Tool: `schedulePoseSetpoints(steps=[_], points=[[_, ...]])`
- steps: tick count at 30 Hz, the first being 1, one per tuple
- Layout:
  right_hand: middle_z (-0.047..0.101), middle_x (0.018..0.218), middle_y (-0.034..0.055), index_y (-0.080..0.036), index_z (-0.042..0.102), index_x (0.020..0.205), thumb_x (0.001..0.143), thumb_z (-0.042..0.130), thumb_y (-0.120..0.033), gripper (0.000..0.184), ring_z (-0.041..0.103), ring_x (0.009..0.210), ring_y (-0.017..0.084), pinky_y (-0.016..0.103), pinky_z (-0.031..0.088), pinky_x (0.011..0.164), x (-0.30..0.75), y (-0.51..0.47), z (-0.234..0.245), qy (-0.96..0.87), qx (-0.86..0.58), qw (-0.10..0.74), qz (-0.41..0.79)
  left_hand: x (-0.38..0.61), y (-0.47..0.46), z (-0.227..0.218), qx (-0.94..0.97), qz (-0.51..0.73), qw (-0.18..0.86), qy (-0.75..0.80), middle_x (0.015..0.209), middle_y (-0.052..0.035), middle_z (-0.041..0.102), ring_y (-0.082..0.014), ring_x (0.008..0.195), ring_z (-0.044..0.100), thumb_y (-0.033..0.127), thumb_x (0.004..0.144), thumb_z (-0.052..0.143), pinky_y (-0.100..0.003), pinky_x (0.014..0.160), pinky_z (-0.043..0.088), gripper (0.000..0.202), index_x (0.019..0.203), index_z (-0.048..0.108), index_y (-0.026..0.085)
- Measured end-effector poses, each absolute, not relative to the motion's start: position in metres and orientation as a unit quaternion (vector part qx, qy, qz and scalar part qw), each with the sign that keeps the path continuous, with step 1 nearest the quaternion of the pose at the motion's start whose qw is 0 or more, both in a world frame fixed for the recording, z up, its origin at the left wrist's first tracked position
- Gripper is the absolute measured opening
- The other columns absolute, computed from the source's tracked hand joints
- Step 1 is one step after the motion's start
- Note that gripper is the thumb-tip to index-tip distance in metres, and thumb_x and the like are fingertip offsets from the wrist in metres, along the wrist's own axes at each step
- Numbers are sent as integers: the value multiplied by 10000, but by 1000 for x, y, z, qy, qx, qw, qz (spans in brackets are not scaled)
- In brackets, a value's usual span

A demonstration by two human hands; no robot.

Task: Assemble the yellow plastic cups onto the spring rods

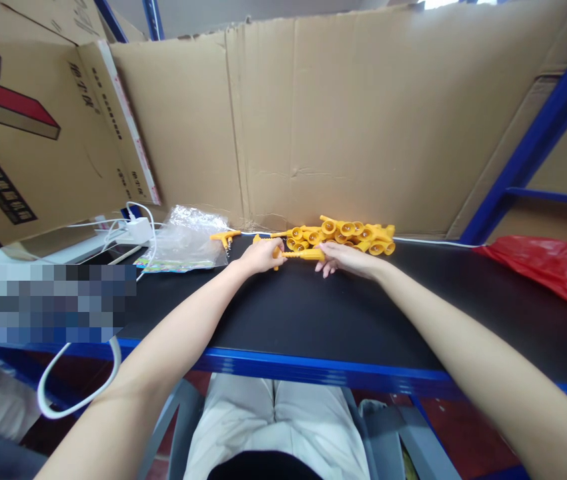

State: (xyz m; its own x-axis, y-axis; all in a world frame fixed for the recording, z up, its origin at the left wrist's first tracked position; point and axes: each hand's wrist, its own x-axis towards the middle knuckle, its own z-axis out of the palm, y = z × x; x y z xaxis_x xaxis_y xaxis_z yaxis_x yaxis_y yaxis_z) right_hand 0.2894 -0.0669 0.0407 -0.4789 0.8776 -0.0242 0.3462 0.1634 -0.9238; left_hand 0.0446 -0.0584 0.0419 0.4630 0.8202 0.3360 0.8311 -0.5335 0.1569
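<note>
A yellow piece with a ribbed or spiral shaft and a smoother, thicker sleeve (308, 255) runs level between my two hands, just above the black tabletop. My left hand (262, 255) is closed around a yellow T-shaped handle (277, 260) at the shaft's left end. At the other end, my right hand (346, 260) pinches the sleeve between thumb and fingers. Left of my hands lies a yellow T-handled corkscrew (227, 240) with its dark metal spiral showing. Behind my hands sits a pile of yellow flared parts (348, 230), several with open, cup-like ends facing me.
A clear plastic bag (183, 240) lies left of the loose corkscrew, near a white charger (138, 230) and cables. A red plastic bag (548, 267) rests at the right. Cardboard (363, 120) walls the back, and a blue metal edge (313, 367) borders the front.
</note>
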Motion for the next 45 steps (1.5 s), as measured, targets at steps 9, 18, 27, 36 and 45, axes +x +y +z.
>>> schedulePoseSetpoints(steps=[9,18,27,36,45], points=[[678,745,70,-144,491,870,845,512,-408,267,597,549,105,219,417,518,293,-70,43,-725,-420,257,481,46,-62,43,-859,-196,33,-471,778,-20,620,-188,757,576,383,745,555,-259,637,382,261,938,560,207],[630,778,54,-135,517,933,775,577,-466,372,554,513,88,201,361,420,288,-69,44,-749,-471,251,391,43,-60,45,-850,-187,25,-491,770,-23,616,-186,754,572,368,727,553,-259,626,383,254,925,569,209],[623,785,18,-176,447,962,709,666,-306,358,575,585,88,204,406,494,297,-60,32,-717,-431,321,445,43,-60,43,-849,-191,32,-492,776,-23,621,-183,731,575,383,729,553,-266,639,398,285,954,562,208],[582,505,45,-141,502,616,830,401,-589,507,471,394,74,208,315,398,290,-62,36,-714,-457,285,448,47,-64,44,-851,-195,28,-487,766,-21,623,-189,746,578,353,717,553,-262,637,391,248,918,570,208],[626,915,53,-188,443,1113,705,679,-284,481,616,683,115,198,420,520,295,-66,39,-729,-434,279,450,48,-64,45,-844,-196,28,-499,746,-22,618,-192,748,577,345,702,563,-268,640,398,256,919,581,210]])
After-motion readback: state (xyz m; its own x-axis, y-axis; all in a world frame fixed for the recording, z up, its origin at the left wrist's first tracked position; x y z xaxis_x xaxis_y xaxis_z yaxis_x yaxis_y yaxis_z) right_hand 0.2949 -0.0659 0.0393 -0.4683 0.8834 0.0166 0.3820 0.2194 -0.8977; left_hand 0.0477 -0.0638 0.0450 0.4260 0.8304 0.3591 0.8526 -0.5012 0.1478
